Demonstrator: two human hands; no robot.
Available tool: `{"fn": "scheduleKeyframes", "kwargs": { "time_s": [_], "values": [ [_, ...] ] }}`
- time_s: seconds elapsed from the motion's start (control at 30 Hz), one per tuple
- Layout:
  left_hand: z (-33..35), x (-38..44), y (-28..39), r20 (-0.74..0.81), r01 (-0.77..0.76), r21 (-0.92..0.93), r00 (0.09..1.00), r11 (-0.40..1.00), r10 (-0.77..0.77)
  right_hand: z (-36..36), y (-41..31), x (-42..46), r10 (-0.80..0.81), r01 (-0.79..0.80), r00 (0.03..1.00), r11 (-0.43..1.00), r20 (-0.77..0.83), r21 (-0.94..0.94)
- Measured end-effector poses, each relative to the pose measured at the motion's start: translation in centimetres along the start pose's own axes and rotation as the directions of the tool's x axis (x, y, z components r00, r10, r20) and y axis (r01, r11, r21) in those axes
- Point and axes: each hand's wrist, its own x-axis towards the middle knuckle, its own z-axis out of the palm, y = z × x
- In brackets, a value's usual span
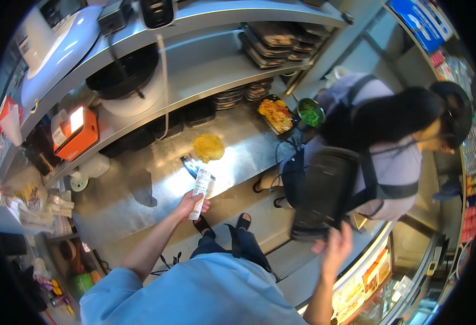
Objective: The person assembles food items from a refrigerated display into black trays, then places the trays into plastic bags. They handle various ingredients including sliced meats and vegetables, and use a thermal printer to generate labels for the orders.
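Note:
A long printed paper receipt point(200, 191) is pinched in my left hand point(191, 203), over the front edge of the stainless steel counter point(112, 215). Just beyond it on the counter lie a dark phone-like object point(190, 165), partly covered by the receipt, and a crumpled yellow cloth or bag point(208, 148). On the right my right hand point(335, 241) is raised with its fingers at the lower edge of a black plastic tray or container point(325, 191). The fingertips are partly hidden, but they appear to grip its rim.
A co-worker point(388, 162) stands close on the right. A tray of orange and yellow food point(276, 113) and a bowl of chopped greens point(311, 113) are at the counter's far right. Stacked trays point(268, 44) fill the shelf above; an orange printer point(75, 134) is at left. A lit display case point(359, 284) stands lower right.

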Motion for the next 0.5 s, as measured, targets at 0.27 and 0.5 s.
{"fn": "scheduleKeyframes", "kwargs": {
  "time_s": [0.27, 0.5],
  "values": [
    [-5.5, -2.0, -0.3, -0.205, -0.052, -0.253, 0.979, 0.966, -0.001, 29.4, 19.2, 18.2, 0.025, 0.085, 0.890, 0.972, 0.455, -0.221],
    [-6.0, -8.9, 5.7, -0.333, -0.251, -0.415, 0.936, 0.874, 0.111, 33.2, 15.9, 18.9, -0.378, 0.534, 0.844, 0.527, 0.380, -0.661]
  ]
}}
